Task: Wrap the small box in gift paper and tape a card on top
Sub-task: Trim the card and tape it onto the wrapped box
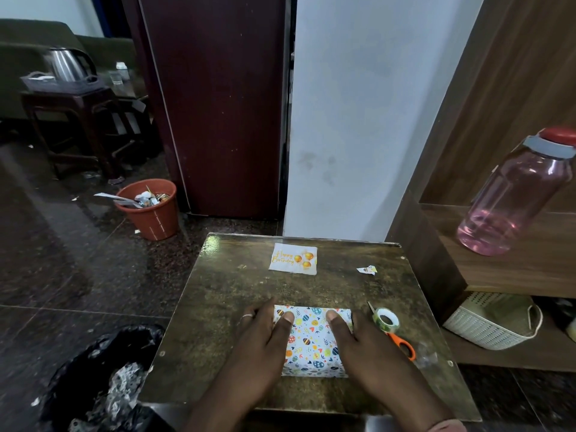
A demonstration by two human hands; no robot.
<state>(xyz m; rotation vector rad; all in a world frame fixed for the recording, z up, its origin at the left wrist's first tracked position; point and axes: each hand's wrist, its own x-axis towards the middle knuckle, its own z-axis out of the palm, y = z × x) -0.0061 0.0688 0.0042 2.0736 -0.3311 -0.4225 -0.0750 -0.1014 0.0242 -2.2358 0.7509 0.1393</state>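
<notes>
Scissors [400, 341] — blades under tape roll [386, 320]

The left [270, 330] and right [350, 336] sides of the wrapped box [311, 341] are covered by the left hand [265, 341] and the right hand [358, 344], so the paper folds there cannot be made out. Both forearms are cut off by the lower edge. The scissors [400, 341] are partly hidden under the tape roll [386, 320]; only the blade tip and orange handles are seen. The pink bottle [514, 198] is clipped by the right edge. The small print on the card [293, 258] is too fine to be read in full. The black bag [103, 378] is cut off below.
</notes>
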